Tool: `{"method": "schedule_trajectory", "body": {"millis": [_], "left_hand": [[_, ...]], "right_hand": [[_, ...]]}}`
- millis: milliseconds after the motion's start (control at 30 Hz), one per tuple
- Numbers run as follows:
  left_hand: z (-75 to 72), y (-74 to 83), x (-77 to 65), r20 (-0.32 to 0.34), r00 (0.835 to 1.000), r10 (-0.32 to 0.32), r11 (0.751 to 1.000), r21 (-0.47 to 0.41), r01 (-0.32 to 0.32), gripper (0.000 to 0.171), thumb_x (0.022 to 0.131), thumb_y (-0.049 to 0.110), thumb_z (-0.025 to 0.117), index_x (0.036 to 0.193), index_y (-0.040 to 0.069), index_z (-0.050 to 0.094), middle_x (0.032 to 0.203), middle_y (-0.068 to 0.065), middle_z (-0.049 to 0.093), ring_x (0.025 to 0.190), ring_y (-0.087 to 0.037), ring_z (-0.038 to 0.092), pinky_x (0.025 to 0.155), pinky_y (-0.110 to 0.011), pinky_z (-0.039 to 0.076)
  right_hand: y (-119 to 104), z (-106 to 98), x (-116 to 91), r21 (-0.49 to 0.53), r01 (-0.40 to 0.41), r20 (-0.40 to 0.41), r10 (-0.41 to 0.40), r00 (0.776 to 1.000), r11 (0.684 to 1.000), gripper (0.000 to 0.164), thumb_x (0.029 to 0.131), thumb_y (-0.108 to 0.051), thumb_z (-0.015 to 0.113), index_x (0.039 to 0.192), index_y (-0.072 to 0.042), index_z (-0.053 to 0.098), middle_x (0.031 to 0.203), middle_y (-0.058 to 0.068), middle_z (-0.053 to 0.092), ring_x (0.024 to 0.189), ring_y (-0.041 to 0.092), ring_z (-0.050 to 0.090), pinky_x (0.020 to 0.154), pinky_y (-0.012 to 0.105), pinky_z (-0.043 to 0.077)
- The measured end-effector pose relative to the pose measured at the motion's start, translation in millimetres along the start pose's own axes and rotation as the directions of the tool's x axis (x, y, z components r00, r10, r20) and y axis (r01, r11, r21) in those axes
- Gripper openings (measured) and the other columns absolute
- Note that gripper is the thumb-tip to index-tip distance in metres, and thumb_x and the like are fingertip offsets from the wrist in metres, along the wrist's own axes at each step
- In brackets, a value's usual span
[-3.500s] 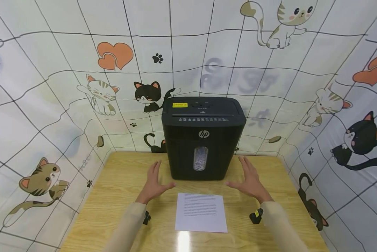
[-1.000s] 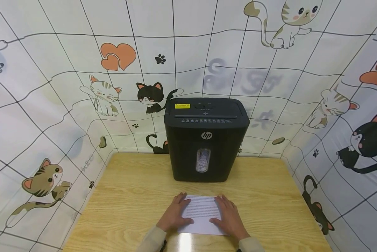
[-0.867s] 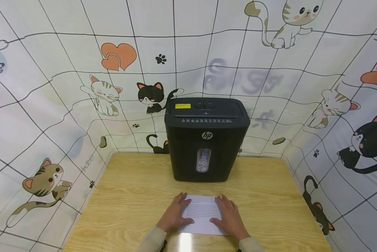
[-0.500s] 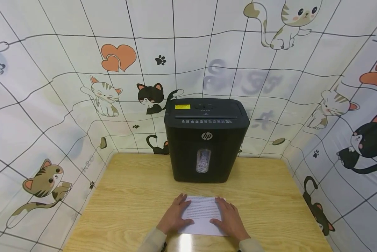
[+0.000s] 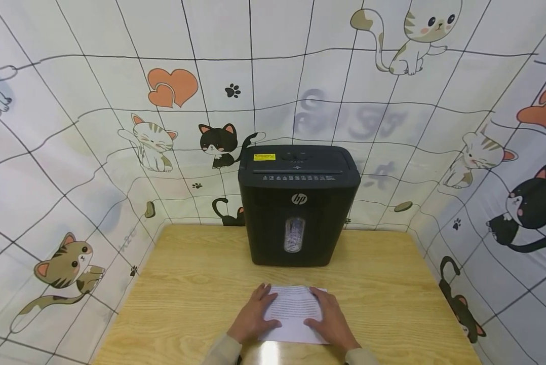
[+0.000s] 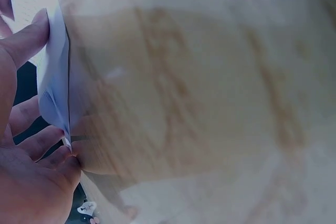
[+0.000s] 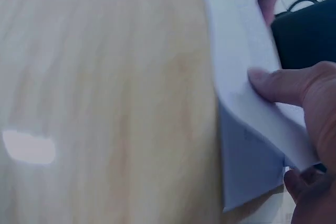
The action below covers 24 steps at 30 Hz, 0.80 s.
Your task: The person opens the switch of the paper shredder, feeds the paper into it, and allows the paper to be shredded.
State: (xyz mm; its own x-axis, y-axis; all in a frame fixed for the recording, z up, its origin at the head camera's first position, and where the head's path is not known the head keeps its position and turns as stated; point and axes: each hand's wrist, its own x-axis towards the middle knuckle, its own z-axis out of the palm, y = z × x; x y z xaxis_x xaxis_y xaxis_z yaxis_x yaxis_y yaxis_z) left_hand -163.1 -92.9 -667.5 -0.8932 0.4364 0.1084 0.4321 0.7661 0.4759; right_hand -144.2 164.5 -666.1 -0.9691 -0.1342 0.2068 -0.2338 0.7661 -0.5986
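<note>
A white sheet of printed paper [image 5: 293, 317] lies low over the table, between both hands. My left hand [image 5: 253, 315] grips its left side, thumb on the printed face and fingers at the edge; in the left wrist view the paper [image 6: 56, 66] bends there. On the opposite side my right hand [image 5: 334, 320] holds the sheet in the same way. The paper [image 7: 239, 51] bows upward in the right wrist view, its margin curving beneath the thumb [image 7: 281, 85]. Just beyond the sheet stands a black HP paper shredder [image 5: 318, 218], upright, its feed slot on top.
Shredded paper shows through the shredder's front window [image 5: 294, 234]. The wooden table [image 5: 186, 284] extends to both sides of the hands. Behind and beside it hangs a white cloth [image 5: 273, 81] printed with cats and grid lines.
Both hands came from beside the shredder, spread apart, down to the sheet's two sides. Over the last half second the sheet's far edge has become slightly wavy between them.
</note>
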Motion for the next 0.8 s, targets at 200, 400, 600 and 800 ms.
{"method": "schedule_trajectory", "body": {"millis": [200,400,600,800], "left_hand": [[0.5,0.2,0.5,-0.01,1.0,0.014,1.0,0.008,-0.014,0.076,0.071,0.052,0.075,0.133,0.015,0.052,0.149,-0.011,0.036,0.138,-0.035,0.028,0.102,-0.048,0.038],[-0.1,-0.4,-0.4,-0.01,1.0,0.005,1.0,0.005,-0.005,0.076,0.071,0.051,0.075,0.133,0.015,0.052,0.149,-0.01,0.036,0.139,-0.034,0.027,0.103,-0.048,0.037],[1.1,0.4,1.0,-0.017,1.0,0.008,1.0,-0.014,-0.008,0.077,0.07,0.049,0.076,0.134,0.015,0.051,0.149,-0.011,0.035,0.139,-0.035,0.027,0.104,-0.048,0.036],[1.9,0.4,1.4,-0.039,0.999,-0.031,0.998,-0.053,0.029,0.095,0.065,0.045,0.081,0.143,0.012,0.038,0.149,-0.017,0.03,0.135,-0.037,0.032,0.101,-0.047,0.04]], "right_hand": [[-2,-6,13,0.285,-0.104,0.015,0.104,0.994,0.953,0.089,0.065,0.001,0.08,0.141,-0.019,0.038,0.117,0.003,0.058,0.107,0.022,0.056,0.094,0.043,0.044],[-6,-15,20,0.317,-0.279,0.141,0.246,0.959,0.906,0.089,0.071,-0.005,0.078,0.144,-0.028,0.032,0.121,0.008,0.058,0.094,0.02,0.06,0.08,0.038,0.049],[-5,-25,25,0.406,-0.382,0.141,0.356,0.924,0.83,0.075,0.072,-0.001,0.073,0.139,-0.012,0.041,0.098,0.01,0.064,0.084,0.016,0.057,0.071,0.028,0.046],[-2,-32,25,0.399,-0.412,0.148,0.385,0.911,0.819,0.039,0.075,-0.006,0.074,0.113,-0.004,0.064,0.09,0.007,0.066,0.079,0.016,0.055,0.067,0.028,0.045]]}}
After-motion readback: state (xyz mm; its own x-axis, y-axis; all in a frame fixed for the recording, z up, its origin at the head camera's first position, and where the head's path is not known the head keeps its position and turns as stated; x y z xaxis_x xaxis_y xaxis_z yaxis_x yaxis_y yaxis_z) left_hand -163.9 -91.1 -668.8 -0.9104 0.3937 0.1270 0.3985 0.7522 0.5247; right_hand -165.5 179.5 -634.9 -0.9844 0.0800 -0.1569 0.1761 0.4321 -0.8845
